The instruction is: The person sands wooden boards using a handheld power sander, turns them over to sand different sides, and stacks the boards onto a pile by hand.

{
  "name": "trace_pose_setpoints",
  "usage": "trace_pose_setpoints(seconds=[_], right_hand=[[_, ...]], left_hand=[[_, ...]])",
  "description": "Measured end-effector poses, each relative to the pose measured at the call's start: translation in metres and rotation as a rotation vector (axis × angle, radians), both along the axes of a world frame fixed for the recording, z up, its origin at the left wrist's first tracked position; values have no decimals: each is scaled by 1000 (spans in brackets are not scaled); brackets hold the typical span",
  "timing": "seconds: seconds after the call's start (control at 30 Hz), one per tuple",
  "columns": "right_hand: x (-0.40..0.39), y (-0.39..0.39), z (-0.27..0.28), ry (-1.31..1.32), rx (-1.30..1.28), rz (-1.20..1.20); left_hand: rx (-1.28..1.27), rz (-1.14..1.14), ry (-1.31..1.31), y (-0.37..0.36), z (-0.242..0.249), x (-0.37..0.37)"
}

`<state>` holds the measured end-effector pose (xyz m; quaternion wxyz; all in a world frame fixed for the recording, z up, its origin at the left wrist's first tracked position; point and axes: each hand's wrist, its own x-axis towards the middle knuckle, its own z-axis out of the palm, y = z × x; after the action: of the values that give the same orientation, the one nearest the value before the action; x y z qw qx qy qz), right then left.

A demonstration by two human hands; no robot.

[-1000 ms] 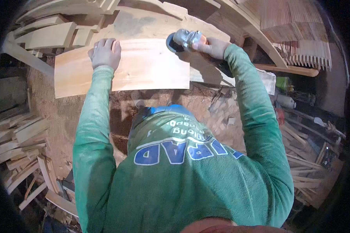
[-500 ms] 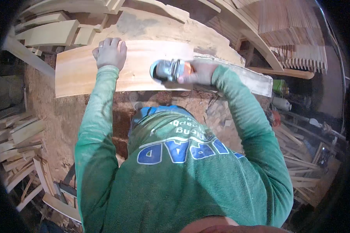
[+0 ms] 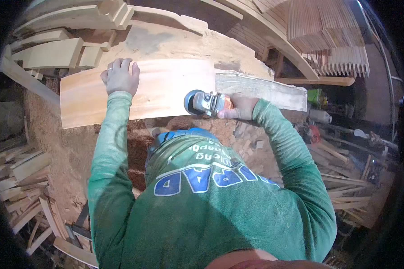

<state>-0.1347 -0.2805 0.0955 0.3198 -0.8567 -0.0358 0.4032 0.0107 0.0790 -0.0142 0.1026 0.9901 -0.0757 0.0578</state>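
Observation:
A wide, pale wooden board [image 3: 166,94] lies across in front of me. My left hand [image 3: 121,78] bears on its left part, with the fingers bent at the far edge. An angle grinder [image 3: 208,103] with a grey head, an orange body and a round disc is in my right hand [image 3: 241,107], whose fingers wrap round the body. The disc [image 3: 193,102] overlaps the board's right part, close to the near edge. Under the board's right end, a worn greyish plank [image 3: 265,89] sticks out to the right.
Cut boards [image 3: 54,54] are stacked at the far left. A tall stack of thin slats [image 3: 325,33] stands at the far right. Offcuts [image 3: 22,175] lie heaped at the left, with more wood scraps [image 3: 345,193] at the right. A green object [image 3: 315,96] sits beyond the plank's end.
The grinder has moved towards me and a little right, to the board's near edge. My left hand stays at the far edge. The whole view has shifted slightly.

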Motion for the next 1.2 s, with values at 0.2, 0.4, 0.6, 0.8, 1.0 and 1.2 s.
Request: trace_pose_setpoints(seconds=[0.2, 0.4, 0.6, 0.8, 1.0, 1.2], right_hand=[[64, -45, -33, -114, -99, -215], [57, -20, -15, -88, -22, -158], [-8, 18, 11, 92, 178, -148], [6, 68, -8, 36, 67, -26], [44, 90, -4, 13, 57, 32], [46, 29, -8, 47, 2, -45]], left_hand=[[32, -6, -1, -1, 0, 0], [163, -161, -26, -9, -10, -29], [101, -455, 244, -5, 13, -136], [297, -354, 246, 87, 5, -112], [350, -294, 364, 68, 23, -106], [385, -343, 465, 45, 33, -105]])
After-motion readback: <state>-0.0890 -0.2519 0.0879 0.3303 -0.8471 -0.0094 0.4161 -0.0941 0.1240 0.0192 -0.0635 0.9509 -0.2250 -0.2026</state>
